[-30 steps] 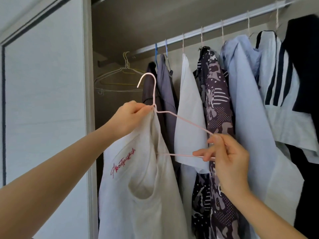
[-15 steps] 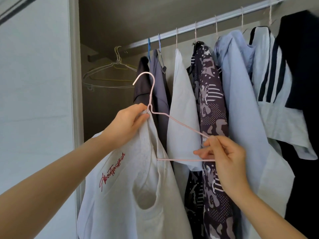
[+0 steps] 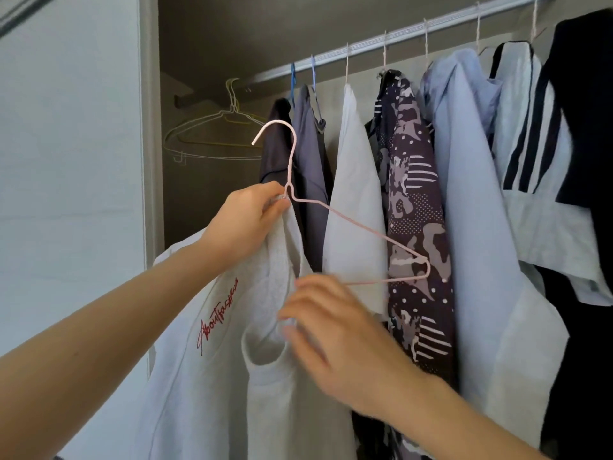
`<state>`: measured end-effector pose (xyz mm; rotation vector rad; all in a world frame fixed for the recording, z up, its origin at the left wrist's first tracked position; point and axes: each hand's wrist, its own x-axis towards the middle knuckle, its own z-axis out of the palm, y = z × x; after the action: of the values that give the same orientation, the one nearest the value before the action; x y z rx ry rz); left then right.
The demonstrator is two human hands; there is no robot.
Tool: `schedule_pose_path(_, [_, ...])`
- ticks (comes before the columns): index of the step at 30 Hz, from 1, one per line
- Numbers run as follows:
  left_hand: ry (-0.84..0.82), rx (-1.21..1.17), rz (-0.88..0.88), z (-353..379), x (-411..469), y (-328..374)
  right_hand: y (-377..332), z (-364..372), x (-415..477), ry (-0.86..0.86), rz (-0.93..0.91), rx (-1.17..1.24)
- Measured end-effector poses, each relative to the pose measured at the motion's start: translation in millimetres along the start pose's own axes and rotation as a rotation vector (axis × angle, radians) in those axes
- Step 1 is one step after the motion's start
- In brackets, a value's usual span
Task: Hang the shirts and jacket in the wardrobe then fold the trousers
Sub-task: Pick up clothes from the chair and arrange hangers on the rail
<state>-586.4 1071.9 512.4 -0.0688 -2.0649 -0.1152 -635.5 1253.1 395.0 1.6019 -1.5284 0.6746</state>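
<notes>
So, you are midway through the hanging part. Your left hand point(image 3: 248, 220), well below the rail point(image 3: 398, 31) and under its left stretch, grips the neck of the pink hanger point(image 3: 365, 227) together with the bunched collar of the white T-shirt point(image 3: 205, 376). The shirt seems to cover the hanger's left arm only. The right arm and bottom bar stick out bare, and the hook is free, short of the rail.

Your right hand point(image 3: 335, 333), lower again beneath the rail, reaches at the shirt's neckline. It is blurred, so I cannot tell whether it pinches the cloth or only touches it.

By my reading, you have yet to draw the neck opening over the bare arm and hook the hanger on the rail. I cannot say whether the jacket is up, and the trousers are out of view, so the folding is left.

A sliding door point(image 3: 66, 194) stands left of the rail's end. Empty wire hangers point(image 3: 212, 127) hang at the rail's left end and could snag your hook. Rightwards along the rail crowd a dark top point(image 3: 275, 144), a grey shirt point(image 3: 308, 161), a white shirt point(image 3: 355, 194), a patterned shirt point(image 3: 411, 194), a pale blue shirt point(image 3: 471, 194) and a striped top point(image 3: 530, 127).
</notes>
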Motion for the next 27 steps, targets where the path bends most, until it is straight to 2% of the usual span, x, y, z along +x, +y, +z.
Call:
schedule_pose_path(3, [-0.010,0.005,-0.029,-4,0,0,-12,16,-1,-0.286,-0.057,-0.063])
schedule_pose_path(6, [0.002,0.001,-0.073,-13,-3,-6,-11,17,-3,-0.398,-0.039,-0.141])
schedule_pose_path(14, [0.022,-0.009,-0.218,-51,-13,-25,63,-13,-13,-0.380,0.110,-0.042])
schedule_pose_path(22, [-0.017,0.112,-0.134,-75,-37,-41,94,-42,-8,-0.242,0.088,-0.126])
schedule_pose_path(27, [-0.044,0.147,-0.108,-69,-38,-36,73,-39,13,-0.103,0.156,0.013])
